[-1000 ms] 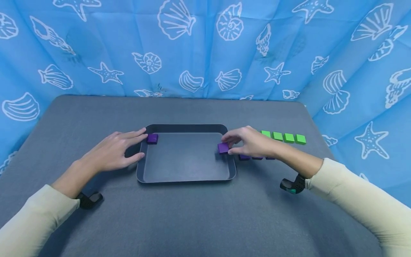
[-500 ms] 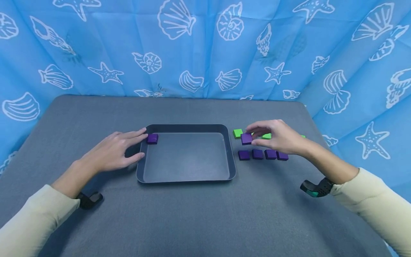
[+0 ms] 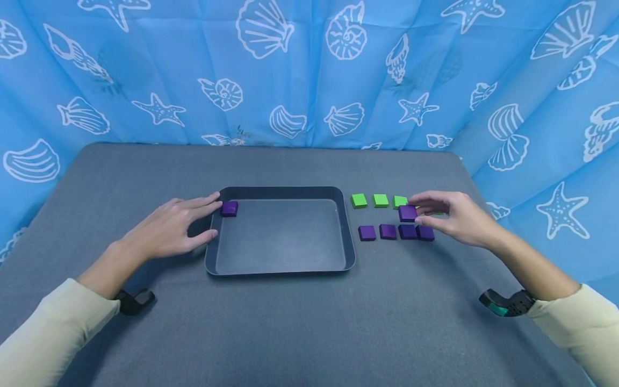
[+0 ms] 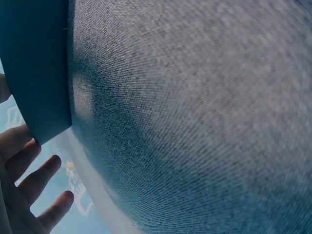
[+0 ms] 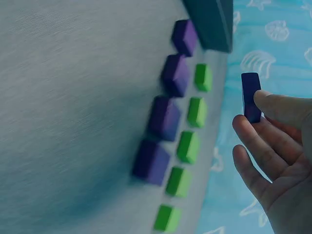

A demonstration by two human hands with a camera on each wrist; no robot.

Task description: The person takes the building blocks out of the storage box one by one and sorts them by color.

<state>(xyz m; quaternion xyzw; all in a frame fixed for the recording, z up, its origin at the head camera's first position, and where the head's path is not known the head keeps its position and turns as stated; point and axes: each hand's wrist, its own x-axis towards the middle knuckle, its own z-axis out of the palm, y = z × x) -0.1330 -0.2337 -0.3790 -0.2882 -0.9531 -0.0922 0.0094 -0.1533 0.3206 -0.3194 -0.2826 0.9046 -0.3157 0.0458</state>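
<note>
My right hand [image 3: 452, 215] pinches a purple square block [image 3: 408, 213] between thumb and fingers. In the right wrist view the pinched block [image 5: 251, 95] hangs in the air, seen edge-on. Below it are a row of purple blocks [image 3: 388, 231] and, farther back, a row of green blocks [image 3: 380, 200], partly covered by the hand. At the left, the fingers and thumb of my left hand [image 3: 166, 228] are spread against the left side of a dark rectangular tray [image 3: 285, 236]. One purple block [image 3: 229, 208] sits inside the tray's far left corner.
The grey cloth-covered table [image 3: 300, 328] carries the tray and the blocks, which lie right of the tray. Behind it hangs a blue curtain [image 3: 309, 70] with white shell prints. A black band [image 3: 508, 303] sits on the right wrist.
My right hand has carried the purple block rightward, from over the tray's right side to above the right part of the block rows. The left hand has stayed in place.
</note>
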